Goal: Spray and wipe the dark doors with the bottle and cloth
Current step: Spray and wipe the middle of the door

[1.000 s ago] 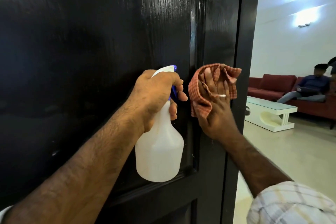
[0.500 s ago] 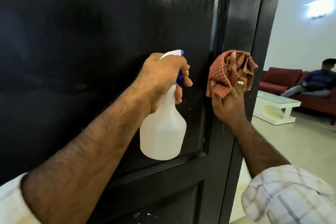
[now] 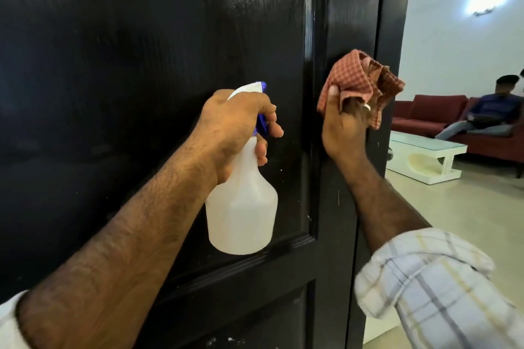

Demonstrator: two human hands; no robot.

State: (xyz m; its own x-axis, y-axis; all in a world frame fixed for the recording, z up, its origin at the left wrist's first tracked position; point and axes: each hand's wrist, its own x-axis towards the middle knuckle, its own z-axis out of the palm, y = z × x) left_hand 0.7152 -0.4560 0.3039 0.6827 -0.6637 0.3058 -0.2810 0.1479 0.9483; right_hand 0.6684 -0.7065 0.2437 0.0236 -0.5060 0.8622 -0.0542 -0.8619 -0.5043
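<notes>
One dark door (image 3: 141, 65) is presented: glossy black, with visible wood grain and raised panel mouldings. One spray bottle (image 3: 241, 207), of translucent white plastic with a rounded body, narrow neck and blue trigger, is grasped at the neck by the left hand (image 3: 238, 125), fingers curled at the trigger; it is held upright at the frame's centre, before the panel. One checked orange-red cloth (image 3: 354, 85), woven and crumpled, is bunched in the clenched right hand (image 3: 344, 133) against the door's edge stile, at 2 o'clock from the bottle. One red sofa (image 3: 425, 110) and one white bench (image 3: 425, 161) are noted at 3 o'clock.
</notes>
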